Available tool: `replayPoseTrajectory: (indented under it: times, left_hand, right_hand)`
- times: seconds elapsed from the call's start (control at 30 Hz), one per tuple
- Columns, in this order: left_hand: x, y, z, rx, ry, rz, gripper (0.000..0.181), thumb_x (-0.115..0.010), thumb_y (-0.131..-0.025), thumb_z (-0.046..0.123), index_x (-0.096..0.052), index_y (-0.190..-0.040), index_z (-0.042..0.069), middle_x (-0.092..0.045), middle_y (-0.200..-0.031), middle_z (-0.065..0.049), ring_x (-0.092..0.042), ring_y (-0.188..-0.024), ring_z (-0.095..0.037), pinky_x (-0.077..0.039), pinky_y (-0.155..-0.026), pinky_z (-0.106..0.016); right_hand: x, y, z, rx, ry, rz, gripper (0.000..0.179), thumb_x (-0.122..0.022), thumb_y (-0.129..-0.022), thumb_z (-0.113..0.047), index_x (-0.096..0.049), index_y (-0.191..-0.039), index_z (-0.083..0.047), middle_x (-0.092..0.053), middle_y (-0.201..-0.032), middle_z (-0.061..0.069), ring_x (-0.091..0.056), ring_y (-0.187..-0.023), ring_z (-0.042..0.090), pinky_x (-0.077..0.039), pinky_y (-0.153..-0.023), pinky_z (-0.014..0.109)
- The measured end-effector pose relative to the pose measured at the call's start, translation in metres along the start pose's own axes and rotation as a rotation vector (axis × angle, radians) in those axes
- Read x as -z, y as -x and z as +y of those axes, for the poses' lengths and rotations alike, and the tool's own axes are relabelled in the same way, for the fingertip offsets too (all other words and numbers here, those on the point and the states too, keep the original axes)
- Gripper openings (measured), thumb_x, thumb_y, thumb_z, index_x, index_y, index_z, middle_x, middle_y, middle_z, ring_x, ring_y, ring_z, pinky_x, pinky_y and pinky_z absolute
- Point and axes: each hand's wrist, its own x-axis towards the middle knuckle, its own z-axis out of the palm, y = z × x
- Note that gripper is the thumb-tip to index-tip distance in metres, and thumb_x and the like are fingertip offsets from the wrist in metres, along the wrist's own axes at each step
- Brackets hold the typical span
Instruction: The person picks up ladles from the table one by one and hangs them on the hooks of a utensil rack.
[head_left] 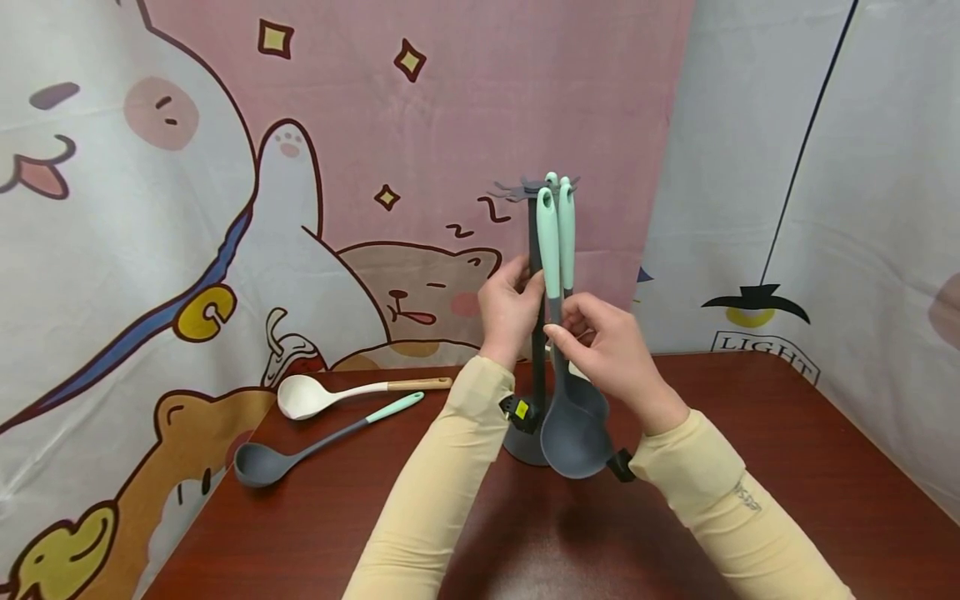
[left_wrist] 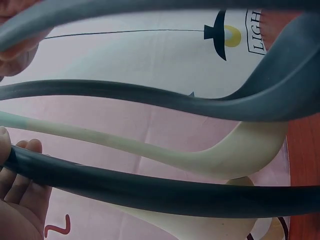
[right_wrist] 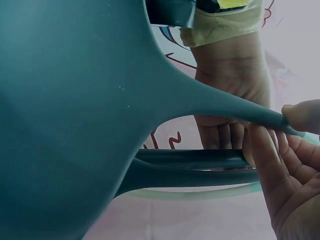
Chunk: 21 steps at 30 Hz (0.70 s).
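My left hand [head_left: 510,308] grips the dark upright pole [head_left: 535,237] of a utensil stand, thumb on one side and fingers behind. With thumb and fingers, my right hand [head_left: 611,354] pinches the grey neck of a ladle [head_left: 576,446] that has a mint handle. Its handle top, with a hanging hole, is right at the hooked top [head_left: 517,192] of the stand. Just behind it hangs another mint-handled grey utensil [head_left: 567,242]. In the left wrist view, a cream-headed utensil [left_wrist: 220,157] also hangs beyond the pole.
On the left of the brown table [head_left: 345,533] lie a white ladle [head_left: 303,398] with a wooden handle and a grey ladle [head_left: 262,465] with a mint handle. The stand's round base [head_left: 525,450] rests on the table. A cartoon-printed cloth [head_left: 420,150] hangs behind.
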Motion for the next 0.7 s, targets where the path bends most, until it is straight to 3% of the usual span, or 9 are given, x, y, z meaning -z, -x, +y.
replayPoseTrajectory:
  times: [0.7]
  left_hand:
    - [0.0007, 0.0001, -0.0001, 0.009, 0.01, 0.0, 0.02, -0.069, -0.092, 0.009, -0.075, -0.111, 0.008, -0.074, -0.092, -0.004, -0.068, -0.079, -0.009, -0.051, -0.071, -0.023]
  right_hand:
    - [-0.0038, -0.0017, 0.0039, -0.051, 0.059, -0.029, 0.012, -0.074, -0.088, -0.006, -0.063, -0.092, -0.005, -0.06, -0.079, 0.002, -0.059, -0.066, 0.013, -0.049, -0.059, 0.028]
